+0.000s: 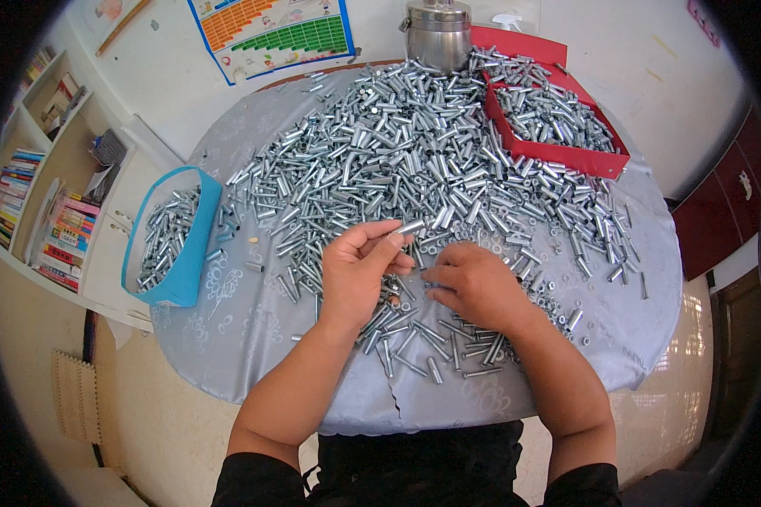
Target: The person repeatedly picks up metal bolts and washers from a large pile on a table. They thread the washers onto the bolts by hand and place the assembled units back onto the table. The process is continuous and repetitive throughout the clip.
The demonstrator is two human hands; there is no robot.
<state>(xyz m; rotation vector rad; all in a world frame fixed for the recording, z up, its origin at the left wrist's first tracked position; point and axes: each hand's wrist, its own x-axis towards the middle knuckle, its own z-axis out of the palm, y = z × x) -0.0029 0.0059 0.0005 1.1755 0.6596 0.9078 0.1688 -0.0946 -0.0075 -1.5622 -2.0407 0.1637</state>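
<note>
My left hand (pixel 359 270) is raised a little over the round table (pixel 254 325) and pinches a short silver metal sleeve (pixel 409 226) between thumb and fingertips. My right hand (pixel 475 286) lies palm down on the table just right of it, fingers curled onto small parts among the loose metal pieces; what it grips is hidden. A big heap of silver sleeves and bolts (pixel 414 160) covers the table beyond both hands. More loose bolts (pixel 431 346) lie under my wrists.
A blue box (pixel 173 245) partly filled with metal parts hangs off the table's left edge. A red tray (pixel 558 127) of parts sits at the far right, a steel pot (pixel 438 34) at the back. Bookshelves (pixel 42 194) stand left.
</note>
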